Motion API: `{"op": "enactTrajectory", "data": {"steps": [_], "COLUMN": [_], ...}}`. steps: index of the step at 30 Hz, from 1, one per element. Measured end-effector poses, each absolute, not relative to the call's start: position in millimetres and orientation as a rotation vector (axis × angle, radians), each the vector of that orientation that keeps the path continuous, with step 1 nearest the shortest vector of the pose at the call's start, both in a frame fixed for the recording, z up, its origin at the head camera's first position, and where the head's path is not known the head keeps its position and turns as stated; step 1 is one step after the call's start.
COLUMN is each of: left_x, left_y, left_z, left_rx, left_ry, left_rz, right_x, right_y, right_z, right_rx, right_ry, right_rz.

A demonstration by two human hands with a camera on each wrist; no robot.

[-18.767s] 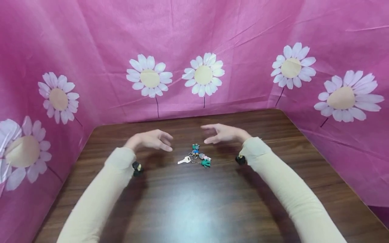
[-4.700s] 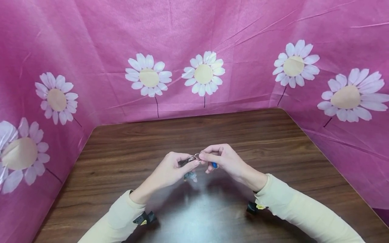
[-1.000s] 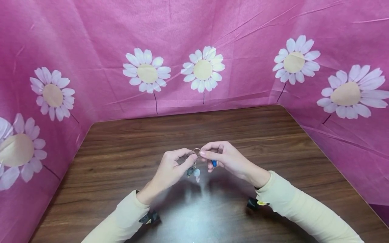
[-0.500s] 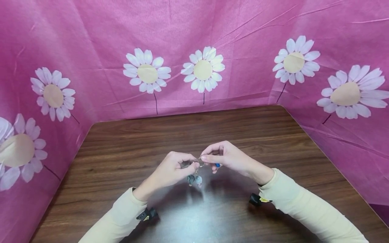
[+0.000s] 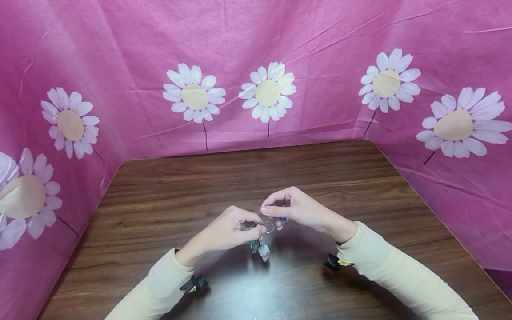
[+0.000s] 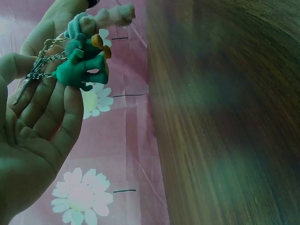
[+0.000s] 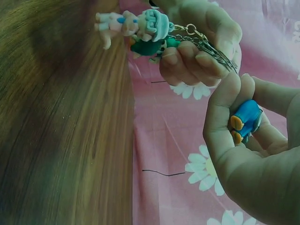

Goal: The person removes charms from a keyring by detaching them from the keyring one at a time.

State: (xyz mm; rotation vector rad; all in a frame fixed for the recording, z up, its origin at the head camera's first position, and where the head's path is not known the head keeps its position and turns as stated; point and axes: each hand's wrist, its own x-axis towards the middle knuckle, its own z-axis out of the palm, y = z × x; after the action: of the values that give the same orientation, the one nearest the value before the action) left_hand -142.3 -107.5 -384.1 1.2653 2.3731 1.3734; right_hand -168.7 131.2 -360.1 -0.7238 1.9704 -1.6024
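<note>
My left hand pinches a metal key ring just above the table, with its key tucked against the fingers. Small figure charms hang from the ring on chains. The left wrist view shows a green charm and a pink figure dangling off my left hand's fingers. My right hand hovers slightly higher and to the right, its thumb and forefinger pinched together. Its curled fingers hold a blue charm, seen plainly as a blue charm in the right wrist view. The hanging charms show there too.
A dark wooden table lies under both hands. Pink cloth printed with white daisies walls it in at the back, left and right. Both arms wear cream sleeves.
My left hand has dropped lower with the ring and hanging charms, drawing away from my right fingertips. The right hand has stayed in place with the blue charm.
</note>
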Motion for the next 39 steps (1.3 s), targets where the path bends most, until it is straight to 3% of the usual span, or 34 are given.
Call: {"op": "enactTrajectory", "data": {"steps": [9,22,39], "left_x": [-147.3,-177.3,-192.5], "left_y": [-114.5,-137.2,-160.0], "left_z": [-382.7,-389.9,-390.8], "left_rx": [1.146,0.626,0.572], "left_ry": [2.234,1.901,1.737], "left_rz": [1.409,1.716,1.754], "right_x": [-172.5,-198.4,-252.8], "right_y": [137.5,157.2,207.2], "right_z": [-358.8,-354.2,-393.7], "right_rx": [-0.659,-0.521,-0.356], "right_ry": [2.01,2.005,1.895], "right_rz": [-1.618,-1.701,-1.883]}}
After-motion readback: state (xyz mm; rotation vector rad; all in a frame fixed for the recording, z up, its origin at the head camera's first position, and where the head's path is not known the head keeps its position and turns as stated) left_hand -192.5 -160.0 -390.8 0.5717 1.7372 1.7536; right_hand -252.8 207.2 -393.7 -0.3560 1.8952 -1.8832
